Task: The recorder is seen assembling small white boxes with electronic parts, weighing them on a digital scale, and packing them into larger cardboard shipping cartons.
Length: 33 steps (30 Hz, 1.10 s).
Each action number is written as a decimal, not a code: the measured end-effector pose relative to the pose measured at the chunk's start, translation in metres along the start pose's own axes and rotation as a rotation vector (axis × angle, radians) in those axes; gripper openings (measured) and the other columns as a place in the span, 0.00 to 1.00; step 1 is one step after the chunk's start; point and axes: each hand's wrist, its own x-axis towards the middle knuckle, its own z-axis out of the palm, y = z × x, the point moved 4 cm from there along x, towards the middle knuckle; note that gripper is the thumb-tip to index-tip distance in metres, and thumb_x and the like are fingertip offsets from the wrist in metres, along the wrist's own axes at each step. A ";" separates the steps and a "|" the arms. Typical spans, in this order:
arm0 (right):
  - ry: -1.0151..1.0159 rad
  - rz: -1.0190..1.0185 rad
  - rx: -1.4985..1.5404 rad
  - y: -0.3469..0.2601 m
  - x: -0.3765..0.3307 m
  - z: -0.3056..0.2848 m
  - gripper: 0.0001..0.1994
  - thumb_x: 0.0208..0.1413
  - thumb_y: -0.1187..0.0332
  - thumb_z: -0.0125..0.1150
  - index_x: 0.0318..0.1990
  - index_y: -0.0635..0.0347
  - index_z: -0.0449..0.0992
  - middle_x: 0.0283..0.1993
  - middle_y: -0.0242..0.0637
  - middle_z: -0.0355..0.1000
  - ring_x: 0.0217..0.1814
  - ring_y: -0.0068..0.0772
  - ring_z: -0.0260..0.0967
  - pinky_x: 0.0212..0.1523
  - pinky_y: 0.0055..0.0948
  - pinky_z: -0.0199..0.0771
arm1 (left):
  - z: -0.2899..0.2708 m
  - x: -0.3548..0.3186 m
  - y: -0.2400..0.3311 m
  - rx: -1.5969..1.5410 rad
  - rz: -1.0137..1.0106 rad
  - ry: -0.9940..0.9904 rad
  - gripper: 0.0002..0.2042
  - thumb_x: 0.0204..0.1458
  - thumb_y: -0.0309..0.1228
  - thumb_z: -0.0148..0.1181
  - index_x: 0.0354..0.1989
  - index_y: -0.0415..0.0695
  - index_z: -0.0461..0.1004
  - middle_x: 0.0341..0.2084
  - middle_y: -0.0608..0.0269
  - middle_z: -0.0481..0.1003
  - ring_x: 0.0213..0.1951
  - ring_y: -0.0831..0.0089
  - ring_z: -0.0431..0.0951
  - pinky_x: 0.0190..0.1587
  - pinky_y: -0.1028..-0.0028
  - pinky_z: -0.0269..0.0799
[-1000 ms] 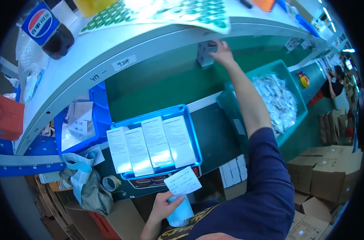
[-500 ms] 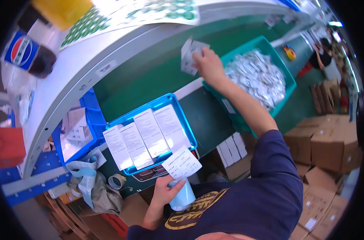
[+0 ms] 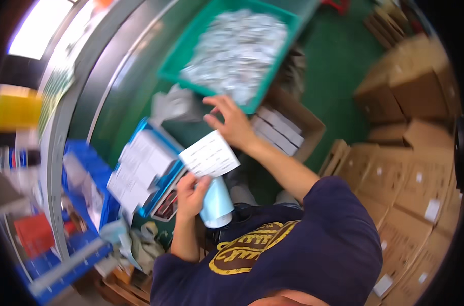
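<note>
My left hand [image 3: 191, 195] is closed round a label roll [image 3: 216, 204] with pale blue backing, held close to my dark shirt. From the roll's top a white printed label strip [image 3: 209, 154] sticks up toward my right hand. My right hand [image 3: 232, 122] has its fingers apart, with nothing in them, just beyond the label strip. Blurred, a whitish-grey packet [image 3: 176, 104] lies on the table beyond it, apart from the fingers. Left of my hands, printed white boxes [image 3: 140, 163] rest in a blue tray [image 3: 163, 189].
A green crate [image 3: 166, 75] full of small silvery packets stands at the far side. Below it, an open carton [image 3: 313, 130] holds white boxes. Stacked brown cartons [image 3: 382, 204] fill the right. A blue bin [image 3: 84, 155] and a metal shelf post [image 3: 56, 153] stand at left.
The view has swung to the right. My right hand has let go of the whitish packet and come back near the label roll, which my left hand still holds.
</note>
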 end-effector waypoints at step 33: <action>2.508 -0.067 -0.049 0.082 -0.517 -0.530 0.12 0.57 0.76 0.63 0.48 0.63 0.74 0.52 0.40 0.73 0.49 0.23 0.71 0.49 0.24 0.73 | 0.963 0.027 0.021 0.681 0.720 -2.500 0.07 0.56 0.30 0.62 0.40 0.42 0.80 0.23 0.56 0.78 0.23 0.75 0.76 0.27 0.74 0.70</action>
